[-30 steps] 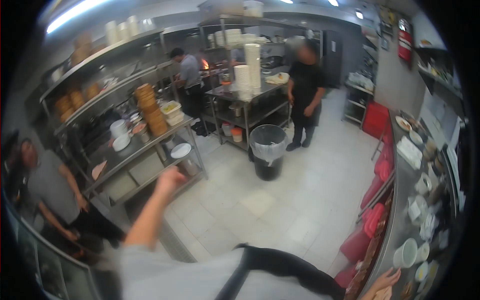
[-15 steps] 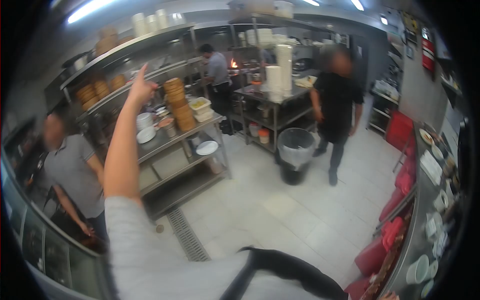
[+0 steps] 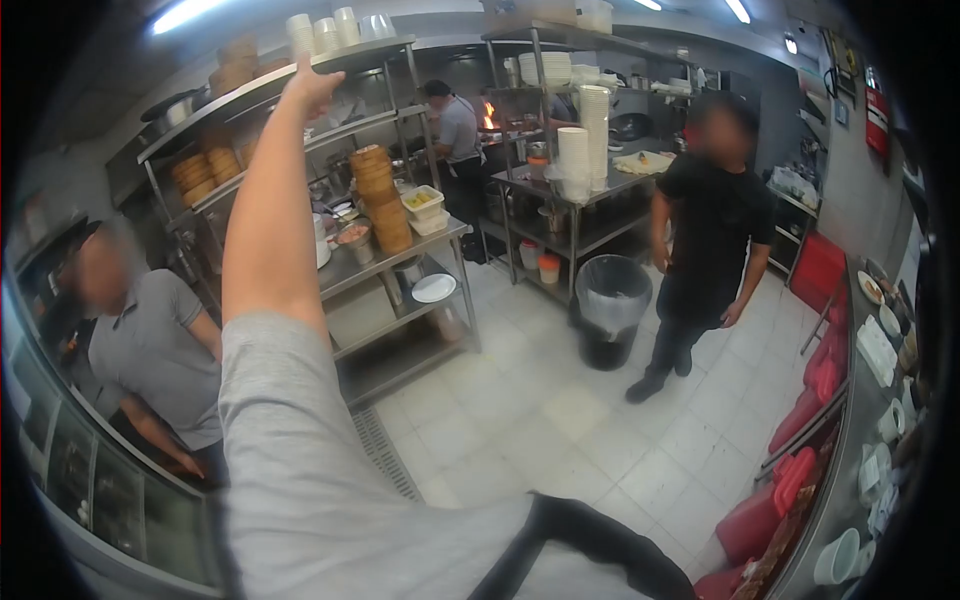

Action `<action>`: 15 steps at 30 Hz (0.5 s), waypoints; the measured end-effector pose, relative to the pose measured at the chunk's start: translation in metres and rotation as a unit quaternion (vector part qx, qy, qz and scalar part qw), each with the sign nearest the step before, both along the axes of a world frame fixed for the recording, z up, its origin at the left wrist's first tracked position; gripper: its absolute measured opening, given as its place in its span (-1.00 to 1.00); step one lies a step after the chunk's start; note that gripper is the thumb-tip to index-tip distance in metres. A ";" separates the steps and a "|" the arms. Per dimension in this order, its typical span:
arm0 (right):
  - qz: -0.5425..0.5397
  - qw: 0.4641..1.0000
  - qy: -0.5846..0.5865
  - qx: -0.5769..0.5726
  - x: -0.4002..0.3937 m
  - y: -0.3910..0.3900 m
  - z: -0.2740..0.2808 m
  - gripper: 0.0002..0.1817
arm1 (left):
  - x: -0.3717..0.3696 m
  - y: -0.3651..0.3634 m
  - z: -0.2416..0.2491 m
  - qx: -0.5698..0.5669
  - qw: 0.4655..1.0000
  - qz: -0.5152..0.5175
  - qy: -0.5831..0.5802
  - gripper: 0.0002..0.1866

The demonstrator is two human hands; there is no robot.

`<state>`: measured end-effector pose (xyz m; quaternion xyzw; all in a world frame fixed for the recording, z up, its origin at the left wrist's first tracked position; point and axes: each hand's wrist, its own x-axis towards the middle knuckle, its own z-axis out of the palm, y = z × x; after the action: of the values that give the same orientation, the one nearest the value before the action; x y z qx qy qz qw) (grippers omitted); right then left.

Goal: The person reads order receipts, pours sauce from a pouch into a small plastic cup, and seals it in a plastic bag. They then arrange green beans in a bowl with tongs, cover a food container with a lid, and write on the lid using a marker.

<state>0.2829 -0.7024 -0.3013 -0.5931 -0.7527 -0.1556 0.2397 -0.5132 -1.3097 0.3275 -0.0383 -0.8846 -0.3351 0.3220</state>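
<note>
My left hand (image 3: pixel 312 92) is raised at the end of an outstretched arm, empty. Its index finger points up and the thumb sticks out to the side; the other fingers look curled. In the picture the fingertip overlaps the stacked white cups (image 3: pixel 326 38) on the top shelf (image 3: pixel 270 93), with no contact that I can make out. Below and right of the hand stand stacked bamboo steamers (image 3: pixel 377 190) on a steel table (image 3: pixel 350 277). My right hand is out of view.
A person in a grey shirt (image 3: pixel 155 350) stands at left, another in black (image 3: pixel 705 230) at right near a lined bin (image 3: pixel 612 300). A cook (image 3: pixel 458 140) works by a flame behind. Red bins (image 3: pixel 750 520) sit under the right counter (image 3: pixel 835 480). A floor drain (image 3: pixel 385 450) runs below.
My left arm has swung up and slightly right, the thumb now spread. The person in black has stepped closer. A bit of my right hand at the lower right edge has left view.
</note>
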 end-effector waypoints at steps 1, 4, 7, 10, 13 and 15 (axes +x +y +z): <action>0.027 0.998 -0.018 0.049 0.003 0.003 -0.001 -0.39 | -0.005 0.005 -0.016 -0.016 1.000 0.001 -0.002 -0.25; 0.060 0.991 -0.088 0.078 -0.021 -0.023 0.038 -0.47 | -0.025 0.024 -0.084 -0.148 0.988 -0.028 -0.019 -0.27; 0.066 0.987 0.087 -0.121 0.015 0.005 -0.024 -0.10 | -0.060 0.043 -0.203 -0.229 0.943 -0.238 -0.041 -0.32; 0.055 0.988 0.045 -0.139 -0.005 -0.033 0.008 -0.06 | -0.025 0.083 -0.328 -0.308 0.869 -0.341 -0.185 -0.34; 0.033 0.996 -0.008 -0.086 -0.025 -0.051 0.029 -0.11 | 0.024 0.107 -0.498 -0.341 0.770 -0.406 -0.356 -0.45; 0.050 0.996 -0.026 -0.063 -0.029 -0.055 0.034 -0.16 | 0.069 0.102 -0.647 -0.251 0.665 -0.534 -0.457 -0.45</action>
<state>0.2536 -0.7576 -0.2675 -0.5647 -0.7954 -0.1113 0.1897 -0.4439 -1.2078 -0.3190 -0.4256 -0.7991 -0.1908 -0.3792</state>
